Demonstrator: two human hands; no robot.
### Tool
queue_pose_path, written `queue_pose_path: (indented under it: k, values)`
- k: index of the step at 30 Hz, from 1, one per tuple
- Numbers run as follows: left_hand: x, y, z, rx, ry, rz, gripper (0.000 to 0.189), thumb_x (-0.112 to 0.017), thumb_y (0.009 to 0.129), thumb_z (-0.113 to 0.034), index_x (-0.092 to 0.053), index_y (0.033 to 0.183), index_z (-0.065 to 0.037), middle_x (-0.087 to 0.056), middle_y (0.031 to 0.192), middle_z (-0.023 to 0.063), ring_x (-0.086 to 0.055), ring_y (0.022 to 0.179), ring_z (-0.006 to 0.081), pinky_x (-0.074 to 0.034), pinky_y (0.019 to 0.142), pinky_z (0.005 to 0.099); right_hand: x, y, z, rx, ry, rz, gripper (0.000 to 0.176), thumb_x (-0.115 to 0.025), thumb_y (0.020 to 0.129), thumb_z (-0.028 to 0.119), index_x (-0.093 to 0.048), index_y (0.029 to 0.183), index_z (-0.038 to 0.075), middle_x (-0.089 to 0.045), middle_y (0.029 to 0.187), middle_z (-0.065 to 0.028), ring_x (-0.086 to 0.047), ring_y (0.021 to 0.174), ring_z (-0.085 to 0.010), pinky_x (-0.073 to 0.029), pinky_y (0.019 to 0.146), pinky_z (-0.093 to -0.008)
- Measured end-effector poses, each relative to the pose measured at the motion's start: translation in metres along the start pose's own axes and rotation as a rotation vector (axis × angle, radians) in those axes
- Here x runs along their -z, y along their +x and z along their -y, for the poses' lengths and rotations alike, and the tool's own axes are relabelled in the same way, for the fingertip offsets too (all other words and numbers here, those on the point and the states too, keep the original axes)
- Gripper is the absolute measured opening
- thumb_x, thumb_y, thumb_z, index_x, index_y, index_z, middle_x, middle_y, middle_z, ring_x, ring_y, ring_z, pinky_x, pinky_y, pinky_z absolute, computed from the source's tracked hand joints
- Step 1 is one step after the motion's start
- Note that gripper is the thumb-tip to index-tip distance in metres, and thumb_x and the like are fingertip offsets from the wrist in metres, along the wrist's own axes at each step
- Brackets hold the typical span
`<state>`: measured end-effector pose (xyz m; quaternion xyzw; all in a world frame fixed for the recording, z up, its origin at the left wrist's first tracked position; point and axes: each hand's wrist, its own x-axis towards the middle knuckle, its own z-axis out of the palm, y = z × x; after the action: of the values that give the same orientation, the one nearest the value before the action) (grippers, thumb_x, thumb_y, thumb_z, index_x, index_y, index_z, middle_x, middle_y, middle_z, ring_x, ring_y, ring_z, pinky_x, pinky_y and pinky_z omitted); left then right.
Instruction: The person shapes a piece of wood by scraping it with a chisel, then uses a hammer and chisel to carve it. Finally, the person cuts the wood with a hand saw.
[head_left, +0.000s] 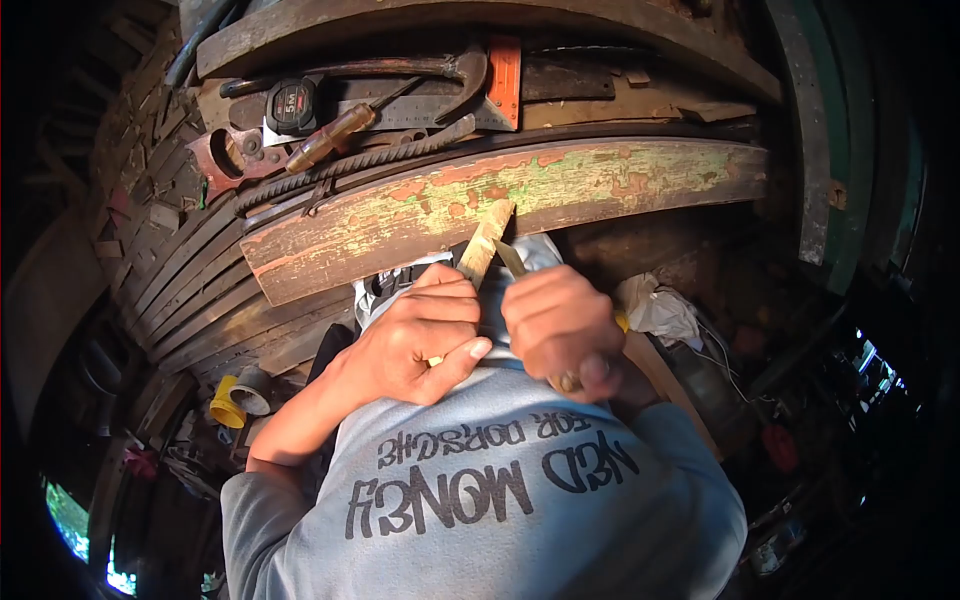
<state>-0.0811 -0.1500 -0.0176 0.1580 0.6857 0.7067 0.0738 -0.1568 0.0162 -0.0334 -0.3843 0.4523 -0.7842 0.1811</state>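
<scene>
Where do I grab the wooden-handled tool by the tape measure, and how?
Grip the wooden handle, probably best from above and the near side. It is thick, its end toward the near left, while the thin shaft points away. The ribbed bar lies close in front, so reach over it.

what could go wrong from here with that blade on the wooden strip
The bladed tool in the right hand might slip off the wooden strip and nick the left hand, whose bare fingers grip the strip close by. The strip might also twist or shift under pressure, since it seems steadied mainly by that one hand.
</scene>
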Motion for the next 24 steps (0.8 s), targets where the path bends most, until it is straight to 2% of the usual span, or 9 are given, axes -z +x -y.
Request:
queue_pose_path:
  k: [3,7,9,11,14,16,21,23,24]
  values:
    - [-0.004,0.003,-0.003,-0.005,-0.044,-0.062,0.028,-0.057,0.079,0.001,-0.043,0.056,-0.003,-0.038,0.057,0.0074,-0.040,0.056,0.0255,-0.034,0.066,0.0381,0.003,-0.014,-0.020,-0.075,0.022,-0.012,0.050,-0.031,0.094,0.029,-0.041,0.053,0.005,-0.045,0.048,-0.0079,-0.040,0.035,-0.0208,-0.030,0.037,-0.0340]
    - [0.000,0.002,0.000,-0.015,-0.009,0.041,0.024,-0.056,0.081,0.000,-0.046,0.059,-0.003,-0.040,0.058,0.0076,-0.043,0.058,0.0255,-0.034,0.067,0.0384,0.001,-0.003,0.001,-0.030,-0.056,-0.005,0.044,-0.031,0.094,0.027,-0.042,0.057,0.006,-0.047,0.055,-0.0059,-0.043,0.041,-0.0232,-0.033,0.041,-0.0359]
    - [-0.004,0.000,-0.001,0.004,-0.034,-0.014,0.025,-0.056,0.081,0.000,-0.045,0.058,-0.003,-0.039,0.057,0.0076,-0.042,0.057,0.0255,-0.034,0.067,0.0384,-0.001,-0.003,0.005,0.040,0.018,0.041,0.043,-0.030,0.094,0.027,-0.042,0.057,0.007,-0.047,0.055,-0.0060,-0.043,0.042,-0.0236,-0.033,0.041,-0.0362]
    - [-0.005,0.003,-0.001,0.014,-0.093,-0.097,0.027,-0.056,0.081,0.000,-0.044,0.057,-0.003,-0.036,0.057,0.0077,-0.039,0.056,0.0255,-0.034,0.067,0.0384,0.001,-0.015,-0.021,-0.063,-0.050,0.024,0.047,-0.029,0.095,0.029,-0.042,0.057,0.006,-0.046,0.053,-0.0066,-0.042,0.041,-0.0233,-0.033,0.041,-0.0368]
    - [-0.002,0.003,-0.001,-0.003,-0.050,-0.015,0.028,-0.055,0.081,0.000,-0.042,0.056,-0.003,-0.037,0.057,0.0076,-0.039,0.056,0.0258,-0.034,0.067,0.0384,-0.004,-0.008,-0.001,-0.087,-0.116,-0.033,0.049,-0.027,0.095,0.031,-0.041,0.056,0.006,-0.045,0.052,-0.0067,-0.042,0.041,-0.0231,-0.033,0.041,-0.0364]
    - [-0.002,0.003,0.000,-0.015,-0.029,0.001,0.029,-0.055,0.081,0.001,-0.041,0.056,-0.003,-0.037,0.057,0.0075,-0.039,0.056,0.0259,-0.034,0.067,0.0385,-0.003,-0.004,0.010,-0.002,0.056,-0.046,0.050,-0.026,0.096,0.032,-0.041,0.056,0.006,-0.044,0.052,-0.0065,-0.042,0.040,-0.0232,-0.032,0.041,-0.0357]
    - [-0.005,-0.001,0.001,-0.018,-0.054,-0.052,0.030,-0.056,0.080,0.002,-0.040,0.055,-0.003,-0.036,0.057,0.0076,-0.038,0.055,0.0265,-0.034,0.067,0.0388,0.000,-0.005,0.004,-0.071,-0.035,-0.052,0.051,-0.027,0.097,0.032,-0.044,0.056,0.006,-0.045,0.052,-0.0053,-0.040,0.039,-0.0207,-0.030,0.039,-0.0341]
    - [-0.003,0.002,0.000,-0.010,-0.023,0.000,0.030,-0.056,0.080,0.001,-0.040,0.055,-0.003,-0.037,0.057,0.0077,-0.039,0.056,0.0267,-0.034,0.068,0.0385,-0.001,0.002,0.014,0.076,0.046,-0.016,0.049,-0.029,0.095,0.031,-0.045,0.056,0.006,-0.045,0.052,-0.0046,-0.040,0.039,-0.0204,-0.030,0.039,-0.0335]
    - [-0.005,-0.001,-0.001,-0.001,-0.028,0.000,0.030,-0.056,0.080,0.001,-0.040,0.055,-0.003,-0.037,0.057,0.0077,-0.039,0.056,0.0267,-0.034,0.068,0.0385,-0.001,0.000,0.014,0.052,0.056,-0.033,0.046,-0.031,0.094,0.030,-0.045,0.057,0.006,-0.045,0.052,-0.0046,-0.041,0.039,-0.0213,-0.030,0.039,-0.0342]
